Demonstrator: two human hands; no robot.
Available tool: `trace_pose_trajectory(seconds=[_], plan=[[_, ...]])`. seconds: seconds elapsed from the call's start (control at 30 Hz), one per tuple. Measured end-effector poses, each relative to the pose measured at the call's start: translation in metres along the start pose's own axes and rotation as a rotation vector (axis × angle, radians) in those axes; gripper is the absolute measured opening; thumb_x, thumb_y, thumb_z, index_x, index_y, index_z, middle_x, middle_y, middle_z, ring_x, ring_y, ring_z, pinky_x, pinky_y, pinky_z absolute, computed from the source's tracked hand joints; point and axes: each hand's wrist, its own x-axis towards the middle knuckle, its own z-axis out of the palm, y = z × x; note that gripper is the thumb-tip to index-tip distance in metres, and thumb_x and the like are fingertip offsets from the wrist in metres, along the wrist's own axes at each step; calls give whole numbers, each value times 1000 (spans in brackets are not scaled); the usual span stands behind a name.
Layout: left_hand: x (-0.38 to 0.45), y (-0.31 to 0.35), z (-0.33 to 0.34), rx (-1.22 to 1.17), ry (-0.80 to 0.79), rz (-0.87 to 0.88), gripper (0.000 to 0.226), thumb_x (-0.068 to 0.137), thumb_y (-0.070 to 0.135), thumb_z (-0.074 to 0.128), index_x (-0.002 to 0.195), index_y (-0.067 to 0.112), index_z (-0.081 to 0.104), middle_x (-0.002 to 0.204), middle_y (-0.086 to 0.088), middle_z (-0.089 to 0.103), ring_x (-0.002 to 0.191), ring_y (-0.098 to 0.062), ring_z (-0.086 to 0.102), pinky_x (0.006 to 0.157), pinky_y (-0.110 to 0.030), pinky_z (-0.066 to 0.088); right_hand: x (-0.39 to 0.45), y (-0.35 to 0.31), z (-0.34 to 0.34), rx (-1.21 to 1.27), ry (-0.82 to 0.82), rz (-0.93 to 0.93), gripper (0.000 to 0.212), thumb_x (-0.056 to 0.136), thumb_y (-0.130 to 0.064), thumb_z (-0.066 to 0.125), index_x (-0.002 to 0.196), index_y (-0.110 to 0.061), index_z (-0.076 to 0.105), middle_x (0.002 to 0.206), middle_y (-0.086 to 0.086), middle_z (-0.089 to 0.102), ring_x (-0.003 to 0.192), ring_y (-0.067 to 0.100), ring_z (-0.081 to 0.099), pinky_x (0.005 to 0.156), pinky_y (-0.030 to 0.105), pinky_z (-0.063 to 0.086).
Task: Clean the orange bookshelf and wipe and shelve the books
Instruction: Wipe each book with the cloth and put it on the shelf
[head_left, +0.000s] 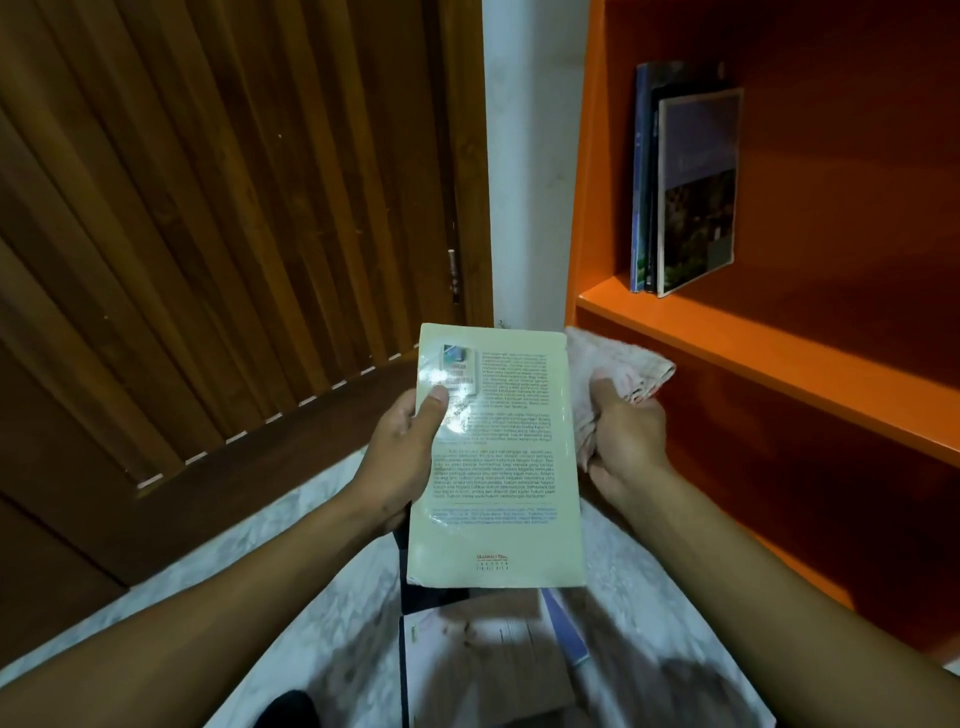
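My left hand (405, 452) grips a pale yellow paperback (498, 467) by its left edge, thumb on the back cover, which faces me. My right hand (626, 441) holds a crumpled pinkish cloth (618, 371) against the book's right edge. The orange bookshelf (753, 358) stands to the right. A few books (685, 182) stand upright at the left end of its upper shelf. The shelf below them looks bare as far as it shows.
More books (478, 654) lie in a pile on the pale marbled floor (311, 545) below the held book. A brown slatted wooden door (208, 234) fills the left side, with a strip of white wall (530, 156) between it and the bookshelf.
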Motion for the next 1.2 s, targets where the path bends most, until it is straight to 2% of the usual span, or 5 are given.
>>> trace_pose_trajectory(seconds=[0.17, 0.3, 0.87, 1.07, 1.2], plan=[[-1, -1, 5, 30, -17, -38, 33, 104, 35, 44, 129, 18, 57, 117, -10, 72, 106, -33, 70, 94, -61, 53, 10, -10, 5, -579, -258, -668, 24, 100, -18, 52, 122, -22, 62, 119, -2, 69, 110, 13, 64, 95, 43, 52], [-2, -5, 10, 18, 8, -64, 33, 104, 36, 45, 126, 16, 59, 114, -13, 73, 105, -36, 70, 94, -61, 52, -5, 3, 0, -998, -440, -689, 63, 90, -9, 48, 150, -25, 40, 160, -5, 21, 147, 9, 3, 122, 39, -1], [10, 24, -43, -79, 375, -84, 33, 104, 45, 40, 117, 26, 64, 109, 0, 76, 101, -24, 73, 94, -55, 54, -44, 60, -45, -1027, -984, -904, 50, 81, -6, 35, 117, -15, 68, 126, 4, 67, 124, 11, 54, 107, 42, 44], [0, 21, -44, 4, 296, -122, 31, 103, 44, 44, 117, 25, 64, 111, -1, 75, 99, -24, 74, 93, -54, 55, -41, 26, -13, -471, -510, -454, 22, 100, -39, 49, 106, -22, 62, 85, 8, 72, 71, 21, 69, 59, 38, 57], [-10, 14, -35, 49, 183, -154, 34, 102, 41, 47, 119, 15, 62, 107, -8, 75, 96, -28, 74, 88, -55, 57, -19, 6, 13, -402, -175, -536, 21, 103, -15, 48, 119, -8, 60, 106, 20, 68, 96, 35, 67, 79, 52, 57]])
